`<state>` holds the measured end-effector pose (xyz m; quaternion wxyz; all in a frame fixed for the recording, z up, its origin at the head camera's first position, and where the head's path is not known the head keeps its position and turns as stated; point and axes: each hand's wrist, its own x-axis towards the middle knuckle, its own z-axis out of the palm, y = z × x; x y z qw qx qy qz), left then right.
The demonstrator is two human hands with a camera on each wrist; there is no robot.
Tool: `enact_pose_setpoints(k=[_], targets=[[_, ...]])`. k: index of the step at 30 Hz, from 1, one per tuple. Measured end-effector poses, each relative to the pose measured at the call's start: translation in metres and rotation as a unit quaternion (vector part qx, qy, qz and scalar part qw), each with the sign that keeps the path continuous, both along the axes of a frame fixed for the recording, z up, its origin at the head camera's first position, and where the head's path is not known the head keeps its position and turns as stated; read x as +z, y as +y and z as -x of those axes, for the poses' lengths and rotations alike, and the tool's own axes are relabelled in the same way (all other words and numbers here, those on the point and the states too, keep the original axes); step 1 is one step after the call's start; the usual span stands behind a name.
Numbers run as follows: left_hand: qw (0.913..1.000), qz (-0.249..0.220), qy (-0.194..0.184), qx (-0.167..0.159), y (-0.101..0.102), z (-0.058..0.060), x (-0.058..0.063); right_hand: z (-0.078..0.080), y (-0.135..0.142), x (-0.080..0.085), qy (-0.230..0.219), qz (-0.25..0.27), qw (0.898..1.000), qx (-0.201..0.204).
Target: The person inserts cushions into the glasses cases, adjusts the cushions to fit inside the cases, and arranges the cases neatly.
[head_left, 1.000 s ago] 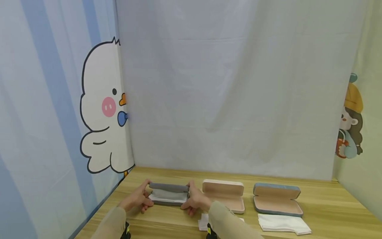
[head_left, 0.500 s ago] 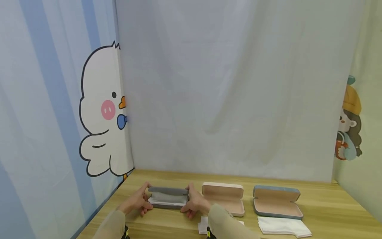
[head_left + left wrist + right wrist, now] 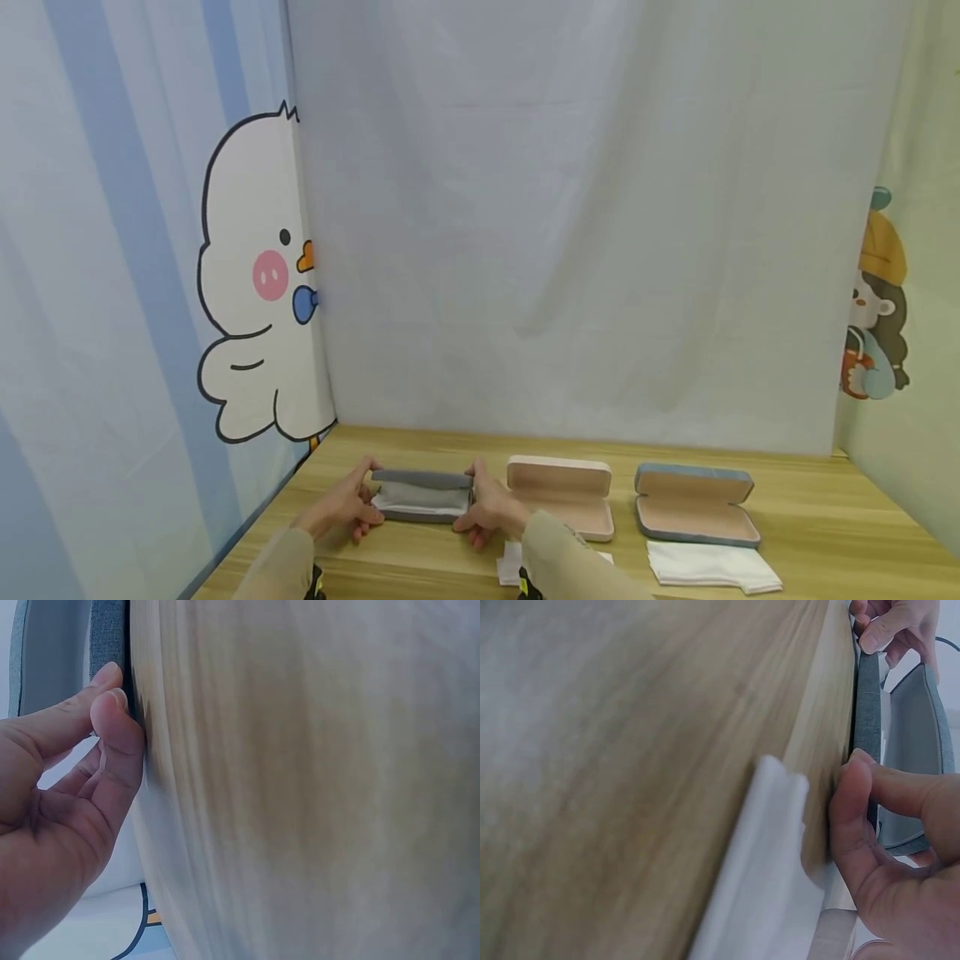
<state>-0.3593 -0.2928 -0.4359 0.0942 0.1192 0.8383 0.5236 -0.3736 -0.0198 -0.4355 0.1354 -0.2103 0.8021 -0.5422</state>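
A grey glasses case (image 3: 422, 479) stands on the table with its lid partly raised. Inside its base lies a folded pale cloth (image 3: 420, 500). My left hand (image 3: 347, 504) grips the case's left end, thumb low at the front of the base and index finger up by the lid. At the opposite end my right hand (image 3: 491, 504) holds on in the same way. In the right wrist view, thumb and fingertips (image 3: 853, 780) pinch the base's edge below the grey-lined lid (image 3: 911, 735). The left wrist view shows the left thumb (image 3: 105, 675) on the dark fabric side.
To the right, a white glasses case (image 3: 559, 477) and a blue one (image 3: 693, 485) stand with lids up and pink linings showing. Folded white cloths lie in front: one cloth (image 3: 708, 567) by the blue case, another cloth (image 3: 510, 565) partly behind the right sleeve (image 3: 573, 558).
The grey case's lid has come down slightly. Both hands keep their hold on its ends, and the other cases and cloths stay where they were.
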Motion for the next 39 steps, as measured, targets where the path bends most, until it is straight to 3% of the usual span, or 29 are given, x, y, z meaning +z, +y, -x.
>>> enact_pose_setpoints(k=[13,20,30,39], targets=[[1.0000,0.000,-0.010,-0.001,-0.0017,-0.0002,0.0011,0.0007,-0.0018,-0.0016,0.005,0.011,1.000,0.007],[0.9999,0.005,0.012,0.004,0.0002,-0.0017,0.0028,-0.0002,-0.0014,0.0001,0.015,0.010,1.000,0.004],[0.9999,0.001,0.008,-0.007,0.0013,-0.0045,-0.0047,-0.0036,0.0004,-0.0064,0.021,0.003,1.000,0.002],[0.9999,0.006,0.010,-0.004,0.0029,-0.0021,-0.0015,-0.0019,0.0001,-0.0042,0.036,-0.003,0.999,-0.004]])
